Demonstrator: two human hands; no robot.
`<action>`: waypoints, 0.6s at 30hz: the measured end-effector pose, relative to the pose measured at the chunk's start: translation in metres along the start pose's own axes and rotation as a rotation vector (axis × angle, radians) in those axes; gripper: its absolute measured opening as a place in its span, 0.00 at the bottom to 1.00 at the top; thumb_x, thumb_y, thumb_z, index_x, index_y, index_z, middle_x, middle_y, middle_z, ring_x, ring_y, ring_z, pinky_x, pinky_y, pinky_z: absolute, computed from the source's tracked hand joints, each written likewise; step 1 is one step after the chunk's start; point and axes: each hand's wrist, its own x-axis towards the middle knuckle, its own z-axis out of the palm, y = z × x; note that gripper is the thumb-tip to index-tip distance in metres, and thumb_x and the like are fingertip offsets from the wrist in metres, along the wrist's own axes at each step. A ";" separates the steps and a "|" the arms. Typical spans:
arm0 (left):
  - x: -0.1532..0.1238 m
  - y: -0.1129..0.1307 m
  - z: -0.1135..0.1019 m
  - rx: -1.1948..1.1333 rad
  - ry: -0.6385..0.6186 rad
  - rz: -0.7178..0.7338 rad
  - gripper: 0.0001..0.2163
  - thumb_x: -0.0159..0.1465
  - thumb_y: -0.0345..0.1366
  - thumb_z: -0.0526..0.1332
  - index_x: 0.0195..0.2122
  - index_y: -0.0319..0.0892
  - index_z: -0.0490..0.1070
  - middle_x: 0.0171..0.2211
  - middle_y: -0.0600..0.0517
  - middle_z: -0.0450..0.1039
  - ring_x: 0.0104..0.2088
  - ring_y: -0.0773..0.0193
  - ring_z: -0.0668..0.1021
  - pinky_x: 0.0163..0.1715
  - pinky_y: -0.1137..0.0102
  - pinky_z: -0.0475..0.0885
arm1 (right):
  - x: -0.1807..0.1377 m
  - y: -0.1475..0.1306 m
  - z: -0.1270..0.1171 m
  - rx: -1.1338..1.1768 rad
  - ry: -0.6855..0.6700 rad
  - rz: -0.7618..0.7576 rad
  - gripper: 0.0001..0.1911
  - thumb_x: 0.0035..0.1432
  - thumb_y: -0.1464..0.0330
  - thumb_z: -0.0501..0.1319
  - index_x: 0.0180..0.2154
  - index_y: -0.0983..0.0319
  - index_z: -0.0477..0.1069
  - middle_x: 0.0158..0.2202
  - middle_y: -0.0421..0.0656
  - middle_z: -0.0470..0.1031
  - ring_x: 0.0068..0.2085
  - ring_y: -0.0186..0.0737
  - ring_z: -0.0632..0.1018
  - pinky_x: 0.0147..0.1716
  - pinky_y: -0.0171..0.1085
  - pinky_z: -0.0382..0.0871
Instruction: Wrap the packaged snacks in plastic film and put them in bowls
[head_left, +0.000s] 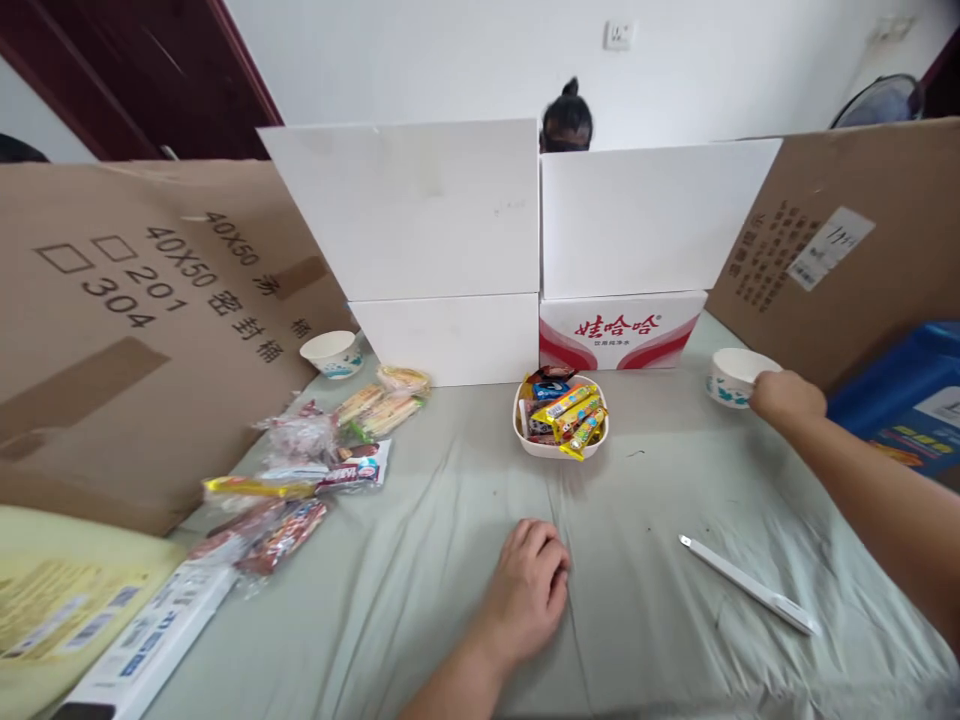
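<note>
Fingers of R hand (pixel 789 400) are pinching rim of round bowl (pixel 727 388) lying just L of them, w/ L hand (pixel 529 588) resting farther off, loosely curled, grip unclear.

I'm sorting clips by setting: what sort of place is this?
Probably an indoor room with a makeshift tabletop work area: brown cardboard screens one side of a cloth-covered table, and a socket shows on the white wall behind.
</note>
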 end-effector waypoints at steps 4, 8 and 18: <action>0.000 0.000 -0.002 -0.016 -0.017 -0.015 0.10 0.55 0.20 0.55 0.33 0.42 0.67 0.39 0.48 0.69 0.42 0.57 0.70 0.42 0.61 0.70 | 0.034 -0.019 0.005 0.178 0.009 -0.020 0.28 0.59 0.71 0.57 0.60 0.76 0.61 0.51 0.68 0.71 0.50 0.56 0.74 0.43 0.46 0.65; 0.001 -0.001 -0.003 -0.023 -0.034 -0.016 0.09 0.57 0.21 0.55 0.33 0.42 0.67 0.39 0.48 0.68 0.43 0.58 0.70 0.42 0.62 0.69 | 0.020 -0.062 0.030 0.360 0.035 -0.230 0.29 0.62 0.68 0.54 0.64 0.67 0.54 0.57 0.56 0.69 0.51 0.43 0.73 0.47 0.38 0.67; 0.004 -0.006 -0.004 0.001 -0.049 0.000 0.08 0.58 0.23 0.54 0.33 0.43 0.67 0.39 0.48 0.68 0.42 0.58 0.70 0.42 0.61 0.70 | -0.120 -0.122 0.060 0.364 -0.214 -1.049 0.14 0.60 0.60 0.58 0.45 0.60 0.70 0.39 0.44 0.76 0.36 0.39 0.75 0.36 0.35 0.66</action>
